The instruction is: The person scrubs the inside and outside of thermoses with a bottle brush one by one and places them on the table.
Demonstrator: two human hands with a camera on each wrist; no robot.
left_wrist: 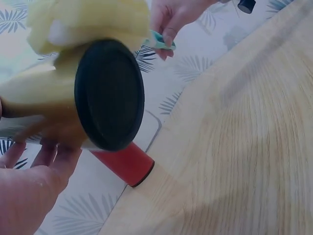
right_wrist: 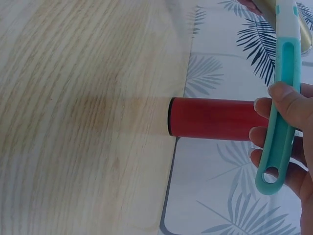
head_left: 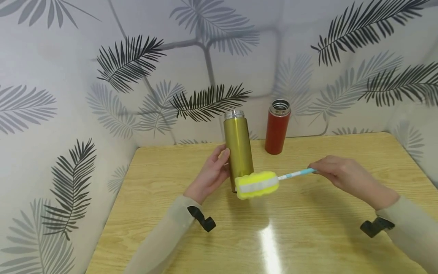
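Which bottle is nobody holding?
The red bottle: it stands on the table with no hand on it. The gold bottle is gripped by the left hand.

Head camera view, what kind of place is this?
Probably an indoor room, perhaps at home, though nothing confirms which: a wood-grain table set against a leaf-patterned wall, with an open red bottle standing on it.
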